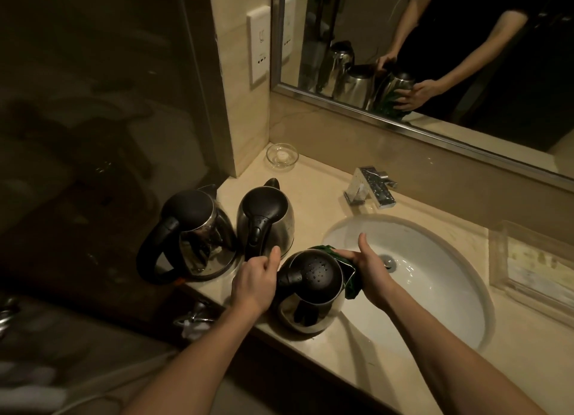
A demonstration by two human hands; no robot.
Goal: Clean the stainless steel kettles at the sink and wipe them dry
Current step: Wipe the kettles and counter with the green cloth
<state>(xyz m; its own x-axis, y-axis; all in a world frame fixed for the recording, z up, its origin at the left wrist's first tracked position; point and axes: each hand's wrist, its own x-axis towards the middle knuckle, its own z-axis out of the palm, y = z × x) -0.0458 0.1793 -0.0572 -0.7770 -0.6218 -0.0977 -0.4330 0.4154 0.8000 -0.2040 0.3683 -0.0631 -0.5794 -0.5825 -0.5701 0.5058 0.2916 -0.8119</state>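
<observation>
Three stainless steel kettles with black lids and handles stand on the beige counter. The nearest kettle (310, 293) sits at the sink's left rim, its lid wet with drops. My left hand (256, 281) grips its black handle. My right hand (369, 267) presses a dark green cloth (352, 285) against the kettle's right side, thumb raised. The middle kettle (267, 220) and the left kettle (192, 237) stand side by side behind and to the left.
The white oval sink (435, 278) with its drain lies to the right, a chrome faucet (371, 186) behind it. A small glass dish (282, 155) sits in the back corner. A clear tray (534, 259) rests at right. The mirror (435, 57) reflects kettles and arms.
</observation>
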